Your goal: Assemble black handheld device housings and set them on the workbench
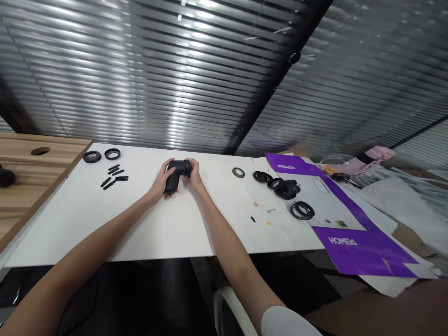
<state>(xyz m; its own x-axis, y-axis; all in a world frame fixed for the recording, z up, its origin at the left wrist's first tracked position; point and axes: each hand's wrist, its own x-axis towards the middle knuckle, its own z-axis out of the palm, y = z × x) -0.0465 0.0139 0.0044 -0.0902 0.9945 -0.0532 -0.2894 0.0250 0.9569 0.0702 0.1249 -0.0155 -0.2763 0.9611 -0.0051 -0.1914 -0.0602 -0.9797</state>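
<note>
Above the white table I hold a black L-shaped handheld device (178, 167), perhaps a small power tool; its exact kind is unclear. My left hand (162, 179) is closed around its grip, with the thumb along the near side. At the device's round right end, the fingers of my right hand (194, 174) are wrapped around the black head. Part of that head is hidden by the fingers. To the left lie several short black strips (115, 176), below two black rings (92, 157) (112, 154). A thin flat ring (238, 172) with a notched inner edge lies to the right of my hands.
Several black rings (285, 189) are heaped at the right, partly on a purple and white box sheet (350, 240). A small black piece (252, 219) and an orange bit (268, 223) lie nearer. A wooden tabletop (31, 177) adjoins at left; metal blinds (168, 84) rise behind.
</note>
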